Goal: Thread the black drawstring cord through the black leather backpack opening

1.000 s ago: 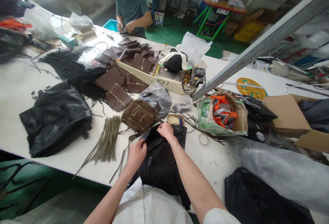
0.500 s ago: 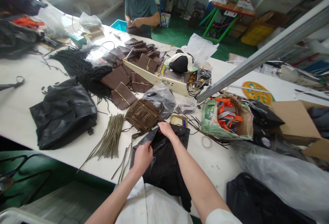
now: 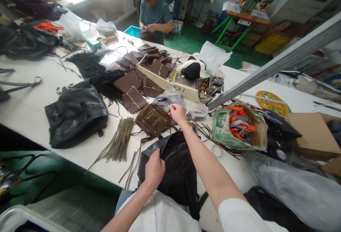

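Black leather bag (image 3: 173, 168) lies limp at the table (image 3: 32, 108) edge, just before the olive pouch (image 3: 153, 120). It looks soft and floppy, best held by its rim. Left hand (image 3: 153, 170) pinches that rim; right hand (image 3: 177, 113), loosely curled and holding nothing, reaches beside the pouch.

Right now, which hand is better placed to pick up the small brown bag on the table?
Probably the right hand: it reaches out beside the small brown bag with nothing visibly in its fingers. The left hand is busy gripping the black bag near the table edge.
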The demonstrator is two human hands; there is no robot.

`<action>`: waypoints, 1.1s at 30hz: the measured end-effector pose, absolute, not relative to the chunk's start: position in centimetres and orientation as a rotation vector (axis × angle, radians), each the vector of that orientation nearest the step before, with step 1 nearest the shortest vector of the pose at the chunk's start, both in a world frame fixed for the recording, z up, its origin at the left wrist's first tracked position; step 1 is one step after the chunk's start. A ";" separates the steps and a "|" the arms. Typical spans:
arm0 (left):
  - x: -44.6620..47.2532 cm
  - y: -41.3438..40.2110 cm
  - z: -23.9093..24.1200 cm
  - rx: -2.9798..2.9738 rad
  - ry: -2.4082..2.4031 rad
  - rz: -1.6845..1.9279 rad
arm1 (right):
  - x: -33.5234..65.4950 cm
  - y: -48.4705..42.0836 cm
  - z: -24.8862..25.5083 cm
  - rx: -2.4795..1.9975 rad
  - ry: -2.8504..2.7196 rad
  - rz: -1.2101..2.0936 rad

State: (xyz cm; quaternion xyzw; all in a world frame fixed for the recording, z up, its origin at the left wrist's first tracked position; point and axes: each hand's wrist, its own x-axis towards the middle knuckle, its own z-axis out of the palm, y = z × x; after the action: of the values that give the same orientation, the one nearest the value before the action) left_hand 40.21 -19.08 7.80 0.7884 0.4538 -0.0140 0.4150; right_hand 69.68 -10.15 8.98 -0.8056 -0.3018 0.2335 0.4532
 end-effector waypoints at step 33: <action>41.7 -15.8 11.6 2.448 0.777 -0.526 | 59.7 -37.7 7.9 -2.300 -1.649 0.408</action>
State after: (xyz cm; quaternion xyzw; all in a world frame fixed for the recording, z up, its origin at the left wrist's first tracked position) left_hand 41.74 -15.75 11.57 0.9024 0.2863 -0.1941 0.2569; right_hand 59.65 -37.67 7.90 -0.7963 -0.5710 0.1414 0.1409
